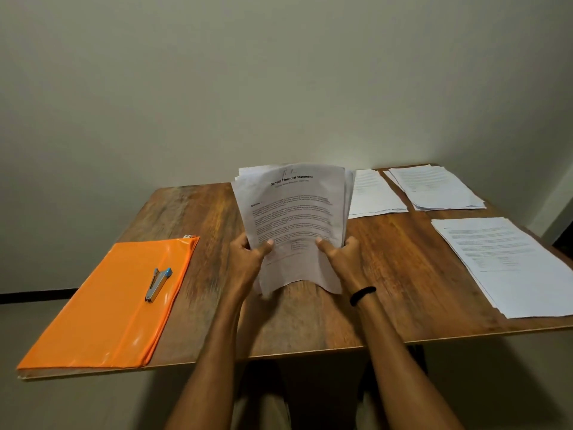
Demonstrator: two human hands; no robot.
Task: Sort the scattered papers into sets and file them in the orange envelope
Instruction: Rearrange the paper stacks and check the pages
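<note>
**Loose sheaf upright between both hands, sorted piles off to the right**

Both hands are closed on one thing. The left hand [248,259] and the right hand [341,259] grip the lower side edges of a sheaf of papers [294,209], thumbs pressed on the front page, which is headed as a sample financial statement. The sheaf stands nearly upright above the tabletop [393,280], its bottom edge curling free between the wrists and its top sheets fanned out of line.

That fan is the main risk, I judge. The sheets look unbound and uneven, so a slackened thumb or a quick tilt could let back pages slide out and mix with what is already sorted. Only the lower part is held, so the tall upper part may flop forward.

Beyond the right hand lies a small pile [375,193], just beside the sheaf's right edge. Further right is a thicker pile [437,187]. Out to the right of the right wrist, a wide pile [508,262] reaches the tabletop's right edge, where a passing forearm could sweep it off.

The orange envelope [108,308] lies flat well to the left of the left hand, its near corner at the front edge, with a stapler [158,283] resting on it. The stapler needs lifting off before the envelope is opened, or it may slide to the floor.

Bare wood lies between the left hand and the envelope, and between the right hand and the wide pile, giving room to lay sheets down
</note>
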